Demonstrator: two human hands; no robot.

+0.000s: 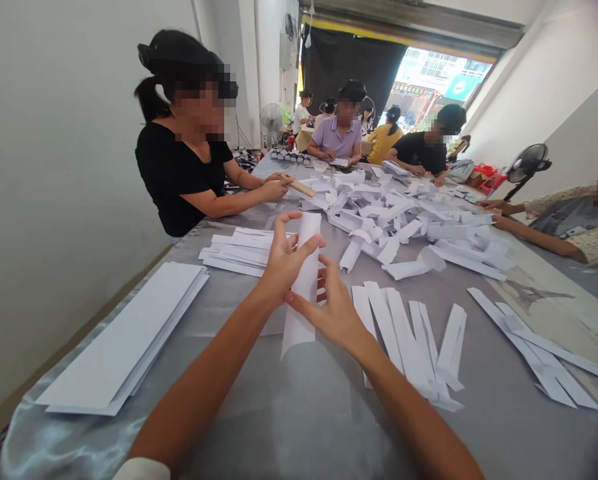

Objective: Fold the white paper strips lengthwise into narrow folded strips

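Note:
A white paper strip [306, 267], curved along its length, is held up above the table in front of me. My left hand [287, 260] grips it near the upper part, thumb across the front and fingers at the left edge and behind. Lower down, my right hand [331, 300] has its thumb on the front of the strip, with the other fingers curled at the right edge. The strip's bottom end flares out below both hands. Just left of it lies a small stack of white strips [239, 252]; several folded strips [403, 327] lie beside my right forearm.
A stack of flat white sheets [129, 333] lies at the left on the grey tablecloth [229, 413]. A large heap of folded papers [389, 213] covers the middle. More strips [539, 353] lie at right. Co-workers sit around; one holds a wooden stick [299, 185].

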